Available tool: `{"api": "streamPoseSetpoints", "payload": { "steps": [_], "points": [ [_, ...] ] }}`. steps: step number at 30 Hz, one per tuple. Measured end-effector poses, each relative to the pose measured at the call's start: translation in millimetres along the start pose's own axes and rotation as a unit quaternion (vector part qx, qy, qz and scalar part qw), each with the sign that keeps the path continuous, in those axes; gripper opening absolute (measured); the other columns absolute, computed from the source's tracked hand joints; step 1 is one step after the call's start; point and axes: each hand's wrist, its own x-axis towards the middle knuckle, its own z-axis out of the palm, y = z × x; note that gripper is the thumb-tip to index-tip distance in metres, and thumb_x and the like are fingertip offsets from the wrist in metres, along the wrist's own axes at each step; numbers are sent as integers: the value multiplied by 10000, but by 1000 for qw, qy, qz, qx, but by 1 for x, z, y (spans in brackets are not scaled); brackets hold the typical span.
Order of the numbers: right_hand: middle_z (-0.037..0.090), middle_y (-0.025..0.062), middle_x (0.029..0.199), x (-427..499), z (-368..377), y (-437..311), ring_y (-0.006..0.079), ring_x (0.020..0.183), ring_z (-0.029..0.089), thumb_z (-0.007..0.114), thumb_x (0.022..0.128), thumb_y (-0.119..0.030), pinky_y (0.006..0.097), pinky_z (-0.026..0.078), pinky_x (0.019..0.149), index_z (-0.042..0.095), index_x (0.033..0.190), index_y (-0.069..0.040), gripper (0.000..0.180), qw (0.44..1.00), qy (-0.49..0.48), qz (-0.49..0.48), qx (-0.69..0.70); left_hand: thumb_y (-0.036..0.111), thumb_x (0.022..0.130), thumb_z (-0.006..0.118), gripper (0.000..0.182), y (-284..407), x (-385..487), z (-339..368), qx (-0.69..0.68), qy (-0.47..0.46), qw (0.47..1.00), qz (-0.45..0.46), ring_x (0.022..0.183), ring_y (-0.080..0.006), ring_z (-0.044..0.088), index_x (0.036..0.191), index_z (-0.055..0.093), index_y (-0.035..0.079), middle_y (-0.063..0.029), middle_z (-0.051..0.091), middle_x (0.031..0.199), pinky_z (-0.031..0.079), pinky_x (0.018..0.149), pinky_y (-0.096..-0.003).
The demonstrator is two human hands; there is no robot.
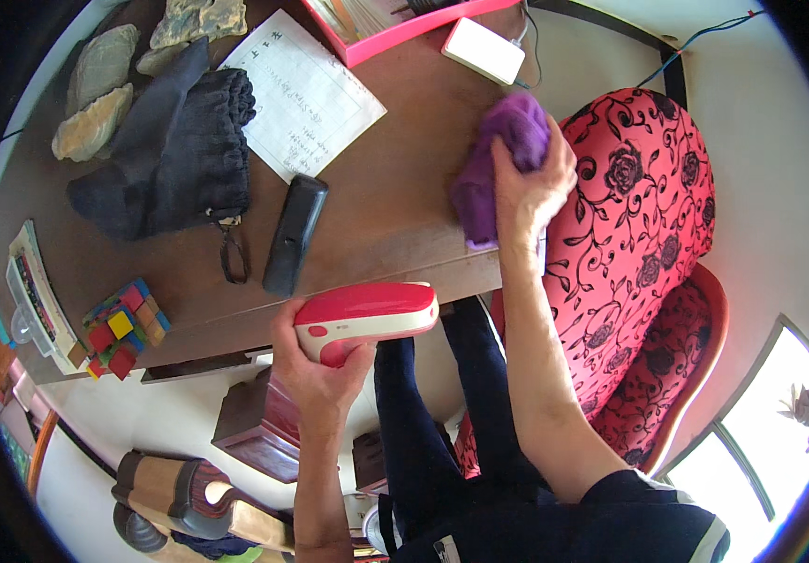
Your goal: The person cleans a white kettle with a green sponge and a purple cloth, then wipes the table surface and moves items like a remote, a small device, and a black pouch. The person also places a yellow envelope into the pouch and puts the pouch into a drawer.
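In my left hand (323, 380) is a red and white handheld device (369, 313), gripped by its lower end near the desk's front edge. My right hand (534, 179) grasps a bunched purple cloth (478, 190) at the right end of the brown wooden desk (383, 204). A black oblong case (295, 236) lies on the desk between a black drawstring cloth pouch (200, 155) and the red and white device. Beyond the case rests a sheet of paper (306, 98) bearing writing. The fingertips of both hands are partly hidden.
A pink box (404, 35) and a white box-shaped device (483, 51) with a cable stand at the far side. Rough stones (102, 67) and a multicoloured block puzzle (126, 327) are at the left. A pink floral chair (629, 232) stands close on the right.
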Motion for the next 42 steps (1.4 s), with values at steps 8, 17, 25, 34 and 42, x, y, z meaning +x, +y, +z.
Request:
{"api": "streamPoseSetpoints", "payload": {
  "steps": [8, 17, 25, 34, 42],
  "points": [
    [356, 185, 1376, -58, -15, -48, 417, 1215, 372, 894, 451, -368, 547, 327, 1005, 379, 1407, -182, 1101, 953, -247, -174, -13, 238, 608, 854, 658, -22, -17, -12, -73, 72, 993, -64, 915, -193, 588, 1125, 504, 30, -96, 595, 1002, 486, 828, -314],
    [385, 100, 1378, -76, -35, -6, 345, 1174, 426, 834, 445, -220, 538, 322, 982, 473, 1344, -305, 973, 884, -336, -321, 41, 222, 615, 849, 635, -23, -12, -21, -180, 81, 970, -138, 936, -168, 552, 1122, 528, 17, -86, 567, 1047, 468, 828, -299],
    [464, 144, 1290, -27, -46, 52, 374, 1111, 460, 758, 536, -126, 485, 369, 986, 531, 1295, -236, 799, 952, -190, -227, 77, 178, 623, 840, 601, -20, -14, -3, -165, 74, 973, -141, 913, -155, 565, 1114, 530, 24, -83, 570, 1033, 498, 794, -289],
    [460, 96, 1306, -165, -54, -3, 330, 1139, 434, 780, 465, -140, 503, 312, 961, 562, 1273, -287, 850, 959, -238, -141, 58, 145, 636, 807, 577, -28, -21, -10, -181, 105, 972, -104, 886, -171, 564, 1114, 519, -1, -103, 572, 1020, 485, 794, -299],
    [412, 69, 1355, -182, -41, -37, 308, 1158, 402, 792, 491, -162, 528, 305, 939, 559, 1268, -308, 824, 913, -333, -203, 116, 144, 629, 784, 582, -19, -16, -39, -135, 124, 979, -90, 911, -188, 552, 1113, 498, -7, -103, 556, 1030, 468, 825, -319]
  ]
}}
